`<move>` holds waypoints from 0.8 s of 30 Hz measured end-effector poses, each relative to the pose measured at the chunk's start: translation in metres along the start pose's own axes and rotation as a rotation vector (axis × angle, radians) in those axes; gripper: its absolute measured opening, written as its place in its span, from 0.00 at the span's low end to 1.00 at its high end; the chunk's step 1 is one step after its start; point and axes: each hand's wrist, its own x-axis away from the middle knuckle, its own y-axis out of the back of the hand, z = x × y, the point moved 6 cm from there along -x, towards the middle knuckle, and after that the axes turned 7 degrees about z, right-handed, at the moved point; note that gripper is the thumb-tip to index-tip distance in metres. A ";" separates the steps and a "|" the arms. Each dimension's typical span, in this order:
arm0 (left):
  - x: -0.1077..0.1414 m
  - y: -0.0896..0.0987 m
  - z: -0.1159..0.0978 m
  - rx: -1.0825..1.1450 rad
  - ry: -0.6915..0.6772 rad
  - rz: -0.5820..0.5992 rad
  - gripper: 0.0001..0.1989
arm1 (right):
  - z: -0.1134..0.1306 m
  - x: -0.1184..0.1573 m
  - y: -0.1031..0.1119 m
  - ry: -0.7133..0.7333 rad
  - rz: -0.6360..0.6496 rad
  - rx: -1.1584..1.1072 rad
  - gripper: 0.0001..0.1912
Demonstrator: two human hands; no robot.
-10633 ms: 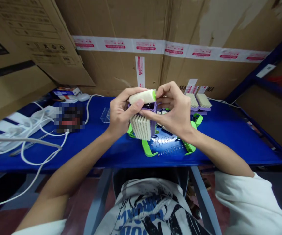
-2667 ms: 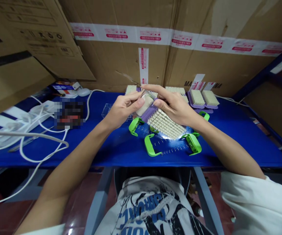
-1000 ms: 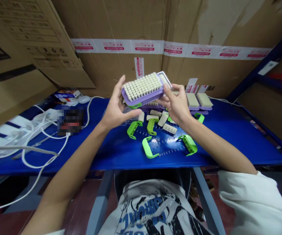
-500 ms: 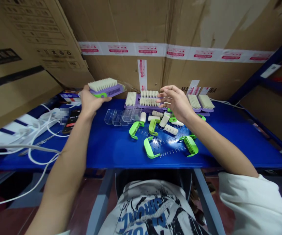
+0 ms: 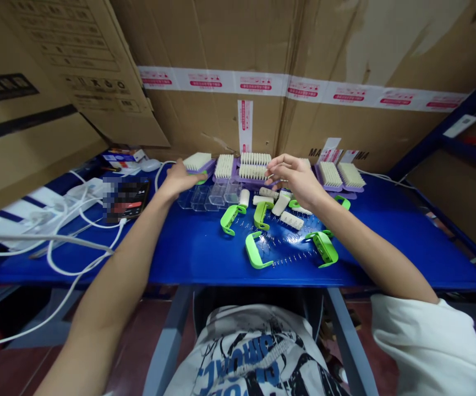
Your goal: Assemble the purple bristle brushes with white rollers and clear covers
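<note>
My left hand is closed on the near end of a purple brush with cream bristles and a green part. The brush is now low at the back of the blue table, left of a row of similar bristled pieces. My right hand hovers in front of this row, its fingers loosely bent and apart, with nothing visible in them. Below it lie cream rollers, bright green brackets and thin metal springs. Clear plastic covers sit just right of my left hand.
A phone and white cables lie on the left of the blue table, by a white power strip. Large cardboard stands along the back. A blue metal frame rises at the right.
My left hand has moved right and down with the brush, bringing it from the air to the left end of the row. My right hand has hardly moved.
</note>
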 end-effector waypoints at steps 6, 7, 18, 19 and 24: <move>0.005 -0.007 -0.005 -0.045 -0.027 0.021 0.45 | -0.008 0.000 -0.011 0.004 0.069 0.059 0.05; 0.005 -0.009 -0.005 -0.042 -0.038 0.052 0.40 | -0.009 0.001 -0.011 0.005 0.078 0.073 0.06; 0.002 -0.011 -0.001 0.102 -0.007 0.109 0.27 | 0.015 -0.086 -0.063 0.156 0.076 1.064 0.17; 0.002 -0.011 0.000 0.122 0.000 0.116 0.30 | 0.013 -0.106 -0.075 0.092 0.102 1.137 0.23; -0.001 -0.011 0.003 0.167 0.009 0.123 0.40 | -0.014 -0.176 -0.117 -0.210 0.146 1.146 0.35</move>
